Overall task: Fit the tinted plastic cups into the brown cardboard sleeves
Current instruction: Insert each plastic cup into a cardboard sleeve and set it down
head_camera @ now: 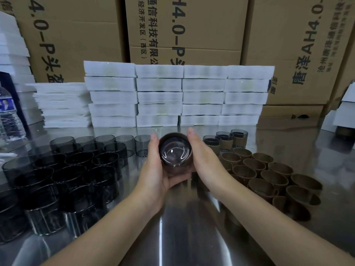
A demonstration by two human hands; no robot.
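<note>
while hands grip sleeve, cup sits inside.

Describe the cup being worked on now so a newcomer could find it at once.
On the steel table, before the wall of white foam stacks, find the gap between bare tinted cups and empty brown sleeves. There the left hand and right hand cradle the sleeved cup. It alone is off the table, tilted toward the camera.

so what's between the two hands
A tinted cup inside a brown sleeve, held by the left hand and right hand on either side, seen in the head view.
</note>
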